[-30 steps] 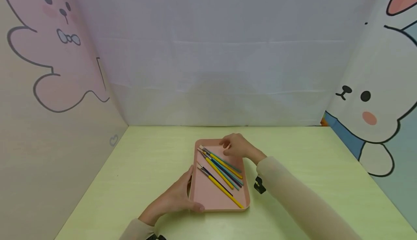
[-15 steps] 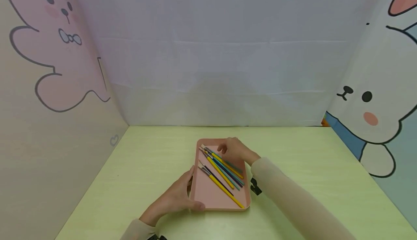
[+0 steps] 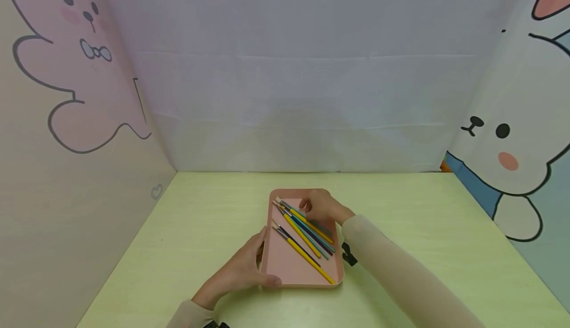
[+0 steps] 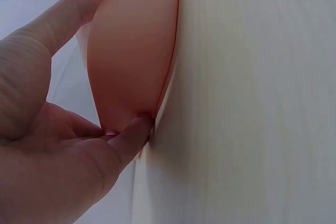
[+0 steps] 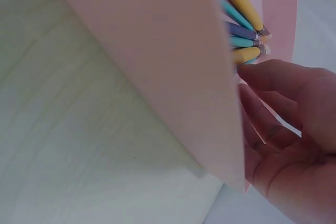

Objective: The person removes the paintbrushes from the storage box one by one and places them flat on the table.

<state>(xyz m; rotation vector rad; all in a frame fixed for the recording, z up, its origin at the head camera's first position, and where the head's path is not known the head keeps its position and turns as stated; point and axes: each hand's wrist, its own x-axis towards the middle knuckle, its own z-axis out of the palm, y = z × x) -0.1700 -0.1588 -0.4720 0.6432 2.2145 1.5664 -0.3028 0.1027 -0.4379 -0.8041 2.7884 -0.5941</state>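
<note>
Several paintbrushes with yellow, teal and dark blue handles lie slanting in a pink tray, bristles toward its far left. My left hand grips the tray's near left corner, thumb over the near rim and fingers along the left side. In the left wrist view its fingertips tuck in low against the tray wall. My right hand is over the tray's far right part, its fingers bent. In the right wrist view, one digit tip is right at a yellow brush handle, and a gap separates it from the other fingers.
The tray rests on a pale yellow-green table. A white sheet hangs along its far edge, and cartoon panels stand at both sides, with a white rabbit on the right one.
My right hand has come down and slightly nearer, from the tray's far right rim to the upper right brushes. My left hand keeps its hold on the tray.
</note>
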